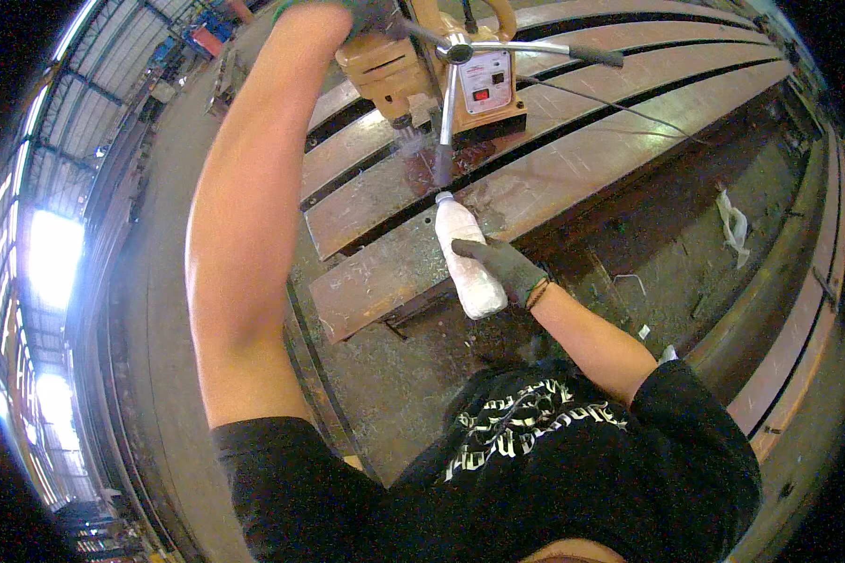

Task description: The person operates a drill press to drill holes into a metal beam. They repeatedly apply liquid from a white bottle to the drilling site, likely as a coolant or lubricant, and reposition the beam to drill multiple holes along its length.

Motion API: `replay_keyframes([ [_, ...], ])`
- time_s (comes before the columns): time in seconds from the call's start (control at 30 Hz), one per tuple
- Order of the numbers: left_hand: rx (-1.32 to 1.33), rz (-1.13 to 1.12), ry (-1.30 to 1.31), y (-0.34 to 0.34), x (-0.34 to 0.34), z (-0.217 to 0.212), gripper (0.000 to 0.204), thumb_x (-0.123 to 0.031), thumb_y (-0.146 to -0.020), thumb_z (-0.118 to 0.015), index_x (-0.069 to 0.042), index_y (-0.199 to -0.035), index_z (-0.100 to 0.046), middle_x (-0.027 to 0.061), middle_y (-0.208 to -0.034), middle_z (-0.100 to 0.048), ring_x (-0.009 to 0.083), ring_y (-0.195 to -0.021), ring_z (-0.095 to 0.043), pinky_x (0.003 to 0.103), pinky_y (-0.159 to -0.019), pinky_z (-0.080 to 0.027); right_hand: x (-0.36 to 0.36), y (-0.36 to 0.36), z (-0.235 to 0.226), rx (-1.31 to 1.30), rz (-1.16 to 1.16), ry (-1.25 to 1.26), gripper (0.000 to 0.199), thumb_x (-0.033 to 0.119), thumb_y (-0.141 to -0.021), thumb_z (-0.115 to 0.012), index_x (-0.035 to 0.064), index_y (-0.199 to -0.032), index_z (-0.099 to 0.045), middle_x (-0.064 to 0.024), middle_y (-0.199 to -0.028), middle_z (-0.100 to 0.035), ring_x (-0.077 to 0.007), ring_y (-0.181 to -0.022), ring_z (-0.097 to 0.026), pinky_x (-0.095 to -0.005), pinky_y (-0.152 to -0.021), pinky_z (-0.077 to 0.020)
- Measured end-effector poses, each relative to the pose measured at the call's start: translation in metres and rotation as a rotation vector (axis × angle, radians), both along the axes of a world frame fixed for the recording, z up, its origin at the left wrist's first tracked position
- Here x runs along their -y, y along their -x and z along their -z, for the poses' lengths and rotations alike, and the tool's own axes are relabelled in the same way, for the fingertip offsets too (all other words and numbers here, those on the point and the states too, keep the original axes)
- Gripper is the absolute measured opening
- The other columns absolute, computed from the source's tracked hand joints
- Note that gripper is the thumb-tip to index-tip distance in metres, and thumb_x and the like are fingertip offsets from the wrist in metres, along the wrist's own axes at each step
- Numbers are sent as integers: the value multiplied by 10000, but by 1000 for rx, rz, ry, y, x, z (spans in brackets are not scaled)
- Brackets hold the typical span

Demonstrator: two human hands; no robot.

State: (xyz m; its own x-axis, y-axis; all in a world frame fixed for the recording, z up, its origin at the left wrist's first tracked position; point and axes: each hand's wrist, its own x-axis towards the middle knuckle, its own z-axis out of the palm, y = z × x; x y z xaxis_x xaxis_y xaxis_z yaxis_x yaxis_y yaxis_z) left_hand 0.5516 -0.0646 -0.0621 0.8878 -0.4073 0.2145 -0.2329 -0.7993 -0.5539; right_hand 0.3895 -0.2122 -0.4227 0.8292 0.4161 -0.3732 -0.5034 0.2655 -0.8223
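Note:
A yellow magnetic drill press [376, 70] stands on steel beams [366, 211], with a three-spoke feed handle [545, 47] on its side. My left hand [374, 17], in a dark glove at the top edge, is closed around the handle's upper-left spoke; its fingers are partly hidden. In my gloved right hand [502, 267] is a white plastic bottle [465, 258], tilted with its narrow top toward the drill. The lower spoke's black grip ends just above the bottle top. Under the chuck [406, 131], the beam surface looks wet and reddish-brown around the cutter.
A thin dark cable [620, 108] runs rightward from the drill across the beams. Dark gaps separate the parallel beams. A whitish strip of cloth or plastic [732, 228] lies at the right, near another long beam [789, 357]. Steel stock lines the shed's left side.

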Motion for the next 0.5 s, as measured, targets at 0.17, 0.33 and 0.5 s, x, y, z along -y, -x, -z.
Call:
replay_keyframes([
  [0.17,-22,-65,-47,6,50,-29,372,-377,-823,-775,-80,-1045,-807,197,-1108,-756,362,-1064,-729,453,-897,-591,-2,-6,37,-35,-28,49,578,401,-879,-817,19,-1273,-638,-67,-1061,-707,-172,-870,-668,-340,-774,-575],
  [0.33,-46,41,-58,-31,-24,18,577,-587,-881,-688,-14,-856,-753,230,-889,-730,410,-847,-710,513,-815,-559,8,-4,10,-115,-46,-5,542,390,-862,-840,45,-1239,-662,-57,-1048,-717,-177,-832,-672,-345,-747,-578],
  [0.5,6,155,136,-9,-68,65,521,-537,-919,-684,-24,-900,-776,216,-880,-738,384,-772,-723,501,-731,-560,13,-5,7,24,-52,9,551,412,-886,-799,15,-1233,-637,-78,-993,-716,-179,-809,-683,-344,-709,-582],
])
